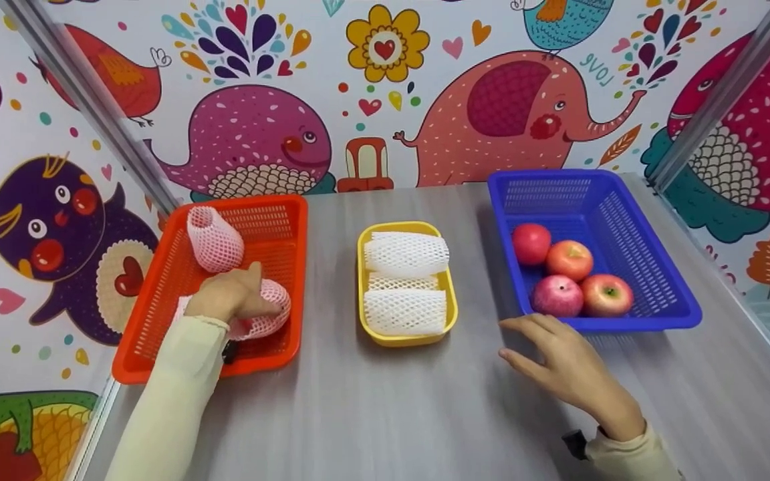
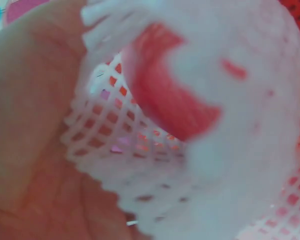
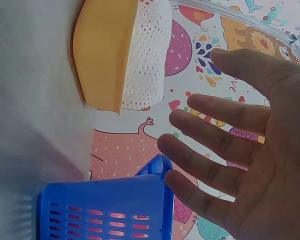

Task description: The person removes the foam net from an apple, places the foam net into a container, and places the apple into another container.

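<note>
Worktop (image 1: 371, 414): red basket (image 1: 271, 361) is set near left edge, blue basket (image 1: 632, 247) with bare apples (image 1: 571, 264) toward right. Right grip (image 1: 565, 367) is spread, empty, by blue basket's front-left corner. Left grip (image 1: 228, 294) is closed round netted apple (image 1: 273, 325) near red basket's front edge. Placing seems in hand; gentle release is called for.

Cream sleeves (image 1: 171, 394) — black wrist devices (image 1: 575, 444)
</note>
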### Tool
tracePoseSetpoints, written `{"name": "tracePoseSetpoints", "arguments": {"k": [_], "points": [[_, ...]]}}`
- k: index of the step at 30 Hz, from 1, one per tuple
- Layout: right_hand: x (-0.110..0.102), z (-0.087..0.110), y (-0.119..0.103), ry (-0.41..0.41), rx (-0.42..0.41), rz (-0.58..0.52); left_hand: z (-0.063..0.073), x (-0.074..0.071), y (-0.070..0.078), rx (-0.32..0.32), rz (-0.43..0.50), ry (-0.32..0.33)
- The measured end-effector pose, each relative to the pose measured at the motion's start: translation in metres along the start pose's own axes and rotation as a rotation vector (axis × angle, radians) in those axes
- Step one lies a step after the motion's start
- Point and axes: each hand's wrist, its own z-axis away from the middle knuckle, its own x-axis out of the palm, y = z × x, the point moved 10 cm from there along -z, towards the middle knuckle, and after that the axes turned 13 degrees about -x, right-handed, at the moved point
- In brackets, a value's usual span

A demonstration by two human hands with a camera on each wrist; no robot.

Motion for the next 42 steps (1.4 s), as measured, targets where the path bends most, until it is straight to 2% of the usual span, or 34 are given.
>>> {"name": "tracePoseSetpoints", "arguments": {"k": [5,8,12,17,22,27,31,35,42], "points": [[0.0,0.001,0.001,-0.01,0.012,0.017,0.027,-0.022,0.001,0.018,0.051,0.134],[0.001,0.002,0.002,-0.018,0.027,0.016,0.046,-0.032,0.006,0.042,0.115,0.19],[0.001,0.003,0.002,-0.021,0.04,0.01,0.073,-0.039,0.024,0.129,0.171,0.28],[0.004,0.003,-0.001,-0.023,0.034,-0.005,0.104,-0.041,0.048,0.204,0.181,0.394],[0.004,0.003,-0.002,-0.019,0.04,-0.018,0.124,-0.03,0.074,0.305,0.229,0.388],[0.004,0.002,-0.004,-0.014,0.031,-0.043,0.136,-0.01,0.104,0.474,0.232,0.385],[0.002,0.0,-0.007,0.012,0.013,-0.061,0.143,0.005,0.122,0.589,0.243,0.403],[0.001,-0.003,-0.013,0.04,-0.022,-0.071,0.147,0.018,0.134,0.663,0.247,0.409],[0.003,-0.013,-0.025,0.083,-0.088,-0.122,0.151,0.032,0.154,0.76,0.298,0.361]]}}
